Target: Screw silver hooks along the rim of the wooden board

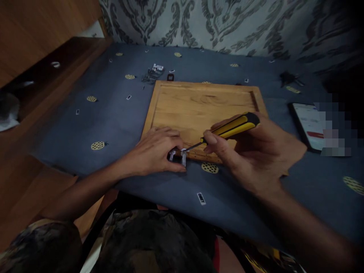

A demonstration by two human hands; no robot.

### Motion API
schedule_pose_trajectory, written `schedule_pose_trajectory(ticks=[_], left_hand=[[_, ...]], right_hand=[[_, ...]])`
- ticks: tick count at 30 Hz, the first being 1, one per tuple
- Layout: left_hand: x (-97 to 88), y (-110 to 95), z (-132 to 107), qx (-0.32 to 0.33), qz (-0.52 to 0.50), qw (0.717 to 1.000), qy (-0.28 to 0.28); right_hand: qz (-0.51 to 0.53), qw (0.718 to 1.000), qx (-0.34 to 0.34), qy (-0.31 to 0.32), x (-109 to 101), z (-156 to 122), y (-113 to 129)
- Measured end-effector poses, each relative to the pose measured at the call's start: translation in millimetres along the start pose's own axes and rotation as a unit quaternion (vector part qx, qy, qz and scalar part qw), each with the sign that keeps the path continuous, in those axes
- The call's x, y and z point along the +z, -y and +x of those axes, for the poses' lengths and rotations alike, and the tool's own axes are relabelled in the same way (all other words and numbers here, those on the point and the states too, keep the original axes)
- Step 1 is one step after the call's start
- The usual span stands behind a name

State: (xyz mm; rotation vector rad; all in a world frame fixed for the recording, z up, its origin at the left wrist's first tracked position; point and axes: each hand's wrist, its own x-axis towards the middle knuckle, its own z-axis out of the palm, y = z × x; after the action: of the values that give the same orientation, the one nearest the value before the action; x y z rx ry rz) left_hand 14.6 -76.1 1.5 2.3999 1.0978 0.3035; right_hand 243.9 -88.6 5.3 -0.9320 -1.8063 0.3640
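Note:
My right hand point(256, 151) is closed round a yellow and black screwdriver point(236, 127), its shaft slanting down to the left. The screwdriver's tip meets a small silvery metal fitting point(183, 157) at the near edge of a framed wooden board point(196, 113). Thumb and fingers of my left hand point(156, 151) pinch this fitting against the board's front left edge. Part of the fitting is hidden by the fingers, and I cannot tell its exact kind. The board lies flat; small dark holes show along its near edge.
Several small metal pieces point(153, 72) lie behind the board, beside a dark brown square piece point(170, 77). A phone point(308, 125) and a dark object point(290, 79) are at the right. The patterned blue cloth point(113, 121) meets a wallpapered wall point(213, 26); wooden furniture point(51, 34) borders the left.

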Motion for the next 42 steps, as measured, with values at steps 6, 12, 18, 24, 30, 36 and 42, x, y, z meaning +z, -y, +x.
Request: schedule_pose_trajectory(ticks=[6, 12, 18, 24, 30, 36, 42], left_hand=[[-1.0, 0, 0, -0.003, -0.006, 1.000, 0.007], [-1.1, -2, 0, -0.011, -0.008, 1.000, 0.001], [-0.6, 1, 0, 0.007, 0.003, 1.000, -0.008], [0.7, 5, -2, 0.013, -0.002, 1.000, -0.009], [0.7, 3, -1, 0.010, 0.000, 1.000, -0.006], [2.1, 4, -1, 0.013, 0.009, 1.000, -0.005], [1.3, 3, -1, 0.008, 0.016, 1.000, -0.012]], right_hand=[[0.015, 1.000, -0.013, -0.005, 3, 0, -4], [0.014, 0.999, 0.012, -0.046, -1, 4, 5], [0.003, 1.000, 0.014, -0.019, 0, 3, 2], [-0.003, 1.000, 0.007, -0.015, 1, 2, 1], [0.012, 1.000, -0.006, -0.015, 3, 1, -2], [0.049, 0.999, -0.019, 0.002, 3, 6, -4], [0.172, 0.977, 0.081, 0.098, -9, 20, 7]])
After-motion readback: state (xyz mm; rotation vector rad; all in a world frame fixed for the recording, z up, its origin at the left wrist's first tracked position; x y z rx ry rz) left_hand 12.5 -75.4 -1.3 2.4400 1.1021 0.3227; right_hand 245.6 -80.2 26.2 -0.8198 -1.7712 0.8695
